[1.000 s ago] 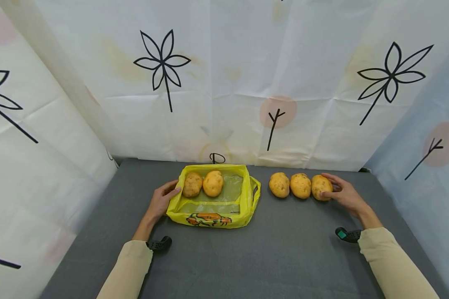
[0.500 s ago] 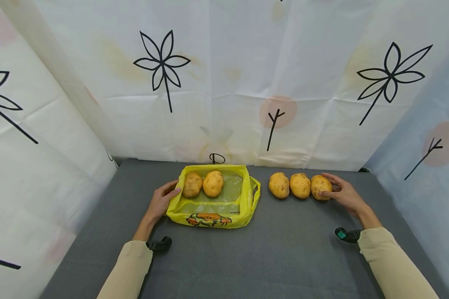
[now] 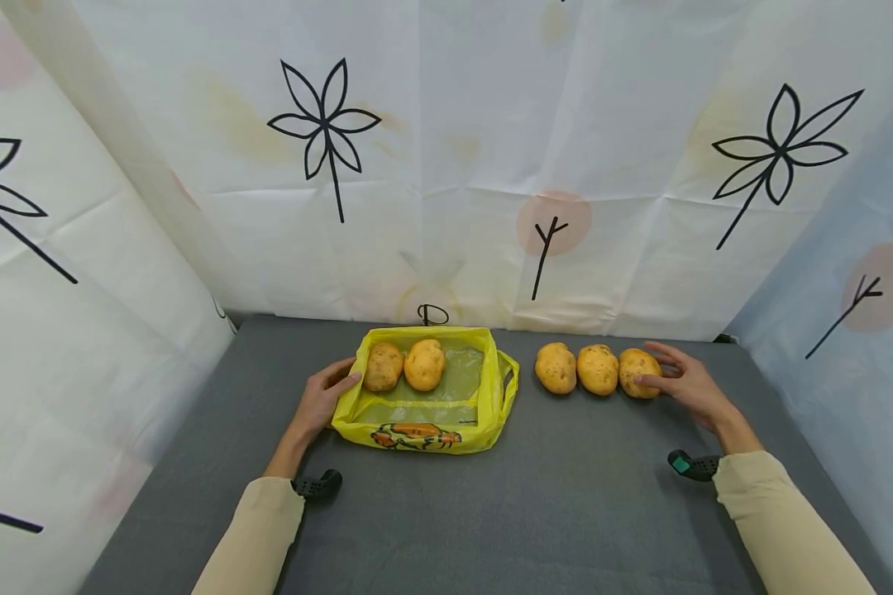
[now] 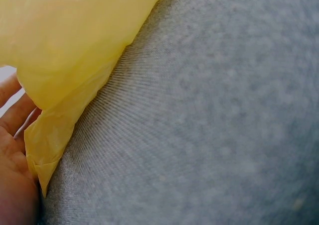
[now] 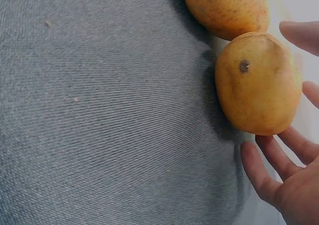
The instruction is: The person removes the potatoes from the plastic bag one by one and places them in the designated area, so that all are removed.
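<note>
A yellow plastic bag (image 3: 417, 438) lies with its mouth spread, and two potatoes (image 3: 424, 365) sit inside on its left. Against the bag's left side rests my left hand (image 3: 326, 395), fingers fairly straight. The left wrist view shows its fingers (image 4: 17, 110) partly covered by yellow plastic. Three more potatoes (image 3: 598, 369) stand in a row right of the bag. Round the rightmost potato (image 5: 258, 83) my right hand (image 3: 688, 387) is spread with loose fingers. In the right wrist view, a gap separates the upper digit from that potato, while lower fingertips are close to or touching its underside.
All of this is on a grey cloth-covered table (image 3: 491, 529). Behind it hangs a white sheet (image 3: 446, 165) with drawn flowers and trees, and similar sheets close in both sides. A yellow bag handle (image 3: 508, 376) loops out on the right.
My right hand's fingers have loosened and drawn slightly back from the rightmost potato. My left hand, the bag and the potatoes have stayed in place.
</note>
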Demonstrator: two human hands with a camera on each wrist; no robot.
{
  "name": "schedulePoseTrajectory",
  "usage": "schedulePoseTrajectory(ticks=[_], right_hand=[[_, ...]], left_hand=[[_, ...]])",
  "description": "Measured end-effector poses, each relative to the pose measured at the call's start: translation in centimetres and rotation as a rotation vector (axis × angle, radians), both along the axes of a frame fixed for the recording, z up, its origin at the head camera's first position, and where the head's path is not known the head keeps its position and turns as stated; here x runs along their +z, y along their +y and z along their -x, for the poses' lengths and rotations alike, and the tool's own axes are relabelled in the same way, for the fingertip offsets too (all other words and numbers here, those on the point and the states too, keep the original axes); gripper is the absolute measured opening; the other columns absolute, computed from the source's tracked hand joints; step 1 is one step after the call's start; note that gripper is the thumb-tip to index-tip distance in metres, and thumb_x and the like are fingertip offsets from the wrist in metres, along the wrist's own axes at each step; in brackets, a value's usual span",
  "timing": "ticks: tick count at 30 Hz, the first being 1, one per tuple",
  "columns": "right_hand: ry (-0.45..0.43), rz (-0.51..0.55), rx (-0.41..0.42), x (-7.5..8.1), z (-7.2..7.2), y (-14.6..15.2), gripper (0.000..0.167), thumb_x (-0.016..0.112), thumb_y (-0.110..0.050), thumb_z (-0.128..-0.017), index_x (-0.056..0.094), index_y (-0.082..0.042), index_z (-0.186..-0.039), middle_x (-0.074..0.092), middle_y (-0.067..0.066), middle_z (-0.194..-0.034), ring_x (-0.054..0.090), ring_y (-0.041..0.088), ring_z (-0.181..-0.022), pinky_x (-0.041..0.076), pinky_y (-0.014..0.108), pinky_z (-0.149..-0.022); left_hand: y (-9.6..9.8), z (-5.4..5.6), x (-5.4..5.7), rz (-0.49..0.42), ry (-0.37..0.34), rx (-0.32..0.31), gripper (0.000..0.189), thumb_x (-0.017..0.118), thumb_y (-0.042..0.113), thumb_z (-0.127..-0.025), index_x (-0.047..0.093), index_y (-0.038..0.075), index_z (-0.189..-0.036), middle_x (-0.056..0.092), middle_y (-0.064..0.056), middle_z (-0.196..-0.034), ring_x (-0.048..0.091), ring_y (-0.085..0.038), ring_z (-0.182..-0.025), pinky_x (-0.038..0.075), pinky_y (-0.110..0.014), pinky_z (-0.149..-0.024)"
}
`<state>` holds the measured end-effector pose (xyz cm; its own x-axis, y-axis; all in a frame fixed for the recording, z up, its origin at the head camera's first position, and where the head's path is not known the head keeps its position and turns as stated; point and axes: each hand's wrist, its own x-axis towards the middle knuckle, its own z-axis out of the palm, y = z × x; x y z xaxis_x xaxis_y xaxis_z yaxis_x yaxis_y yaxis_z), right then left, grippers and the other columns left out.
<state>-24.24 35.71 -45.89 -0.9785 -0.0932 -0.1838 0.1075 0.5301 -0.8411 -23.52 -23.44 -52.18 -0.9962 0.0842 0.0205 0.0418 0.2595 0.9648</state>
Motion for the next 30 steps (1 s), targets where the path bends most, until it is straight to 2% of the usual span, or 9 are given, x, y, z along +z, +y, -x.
schedulePoseTrajectory(ticks=[6,15,19,26,30], right_hand=[[0.026,-0.052,-0.010,1.0,-0.1,0.0,0.092,0.072,-0.035,-0.097,0.016,-0.004,-0.163,0.017,0.039,-0.157,0.024,0.061,-0.139,0.033,0.071,-0.103],[0.087,-0.134,0.006,2.5,-0.8,-0.7,0.091,0.073,-0.035,-0.096,0.018,-0.006,-0.163,0.018,0.037,-0.159,0.022,0.061,-0.139,0.032,0.074,-0.100],[0.113,-0.141,0.020,3.1,-1.0,-1.2,0.090,0.073,-0.034,-0.096,0.019,-0.008,-0.163,0.020,0.036,-0.159,0.023,0.061,-0.139,0.032,0.075,-0.099],[0.182,-0.126,0.062,4.2,-1.4,-2.6,0.086,0.073,-0.030,-0.096,0.023,-0.010,-0.163,0.026,0.033,-0.158,0.026,0.058,-0.138,0.033,0.074,-0.098],[0.216,-0.096,0.093,4.8,-1.5,-3.5,0.084,0.073,-0.026,-0.097,0.024,-0.009,-0.162,0.028,0.032,-0.158,0.027,0.058,-0.138,0.031,0.074,-0.100]], left_hand=[[0.1,0.0,0.1,-0.005,-0.005,0.004,0.054,0.061,0.032,-0.104,0.050,0.004,-0.149,0.053,-0.021,-0.145,0.059,-0.019,-0.113,0.050,-0.021,-0.085],[0.1,0.0,0.2,0.002,-0.006,0.006,0.054,0.060,0.031,-0.104,0.050,0.003,-0.149,0.052,-0.020,-0.146,0.058,-0.024,-0.117,0.050,-0.020,-0.085],[0.1,-0.1,0.2,0.005,-0.003,0.002,0.055,0.060,0.031,-0.104,0.049,0.003,-0.150,0.051,-0.021,-0.146,0.057,-0.028,-0.120,0.049,-0.020,-0.086],[0.0,0.0,0.0,0.009,-0.002,0.002,0.054,0.060,0.031,-0.105,0.049,0.003,-0.150,0.051,-0.021,-0.147,0.057,-0.025,-0.119,0.049,-0.019,-0.087],[0.1,0.0,0.1,0.009,-0.005,0.005,0.055,0.061,0.032,-0.104,0.050,0.003,-0.150,0.052,-0.021,-0.146,0.057,-0.028,-0.119,0.049,-0.020,-0.086]])
